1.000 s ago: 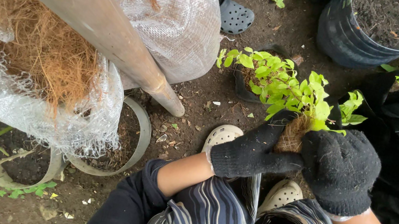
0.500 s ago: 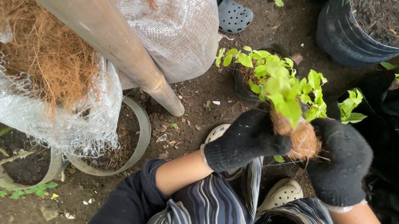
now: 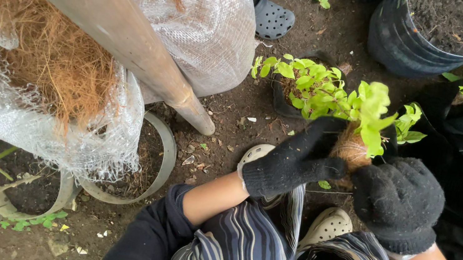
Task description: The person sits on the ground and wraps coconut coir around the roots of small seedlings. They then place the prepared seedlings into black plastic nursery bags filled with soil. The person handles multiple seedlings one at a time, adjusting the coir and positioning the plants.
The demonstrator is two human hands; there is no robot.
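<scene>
A seedling with a fibre-wrapped root ball (image 3: pixel 350 149) is held low over the soil floor (image 3: pixel 223 141), between both hands and just in front of the person's knees. The left hand (image 3: pixel 292 163), in a black knitted glove, is clenched on the near side of the root ball, fingers extended up along it. The right hand (image 3: pixel 398 200), gloved alike, is closed against the opposite side; the ball appears to be pressed from both sides so that the brown fibre wrapping stays compact around the roots. The bright green leaves (image 3: pixel 369 106) stand upright above the grip, clear of the gloves.

Just behind the seedling a small dark pot of similar green plants (image 3: pixel 296 87) is noted. A large black pot filled with soil (image 3: pixel 432 32) stands at upper right. A clear mesh sack of coconut fibre (image 3: pixel 35 57) lies at left, within reach, crossed by a slanting wooden pole (image 3: pixel 105 19). Cut plastic planters with soil (image 3: pixel 30 190) lie at lower left. Another person's grey clog (image 3: pixel 273 18) is visible at the top edge.
</scene>
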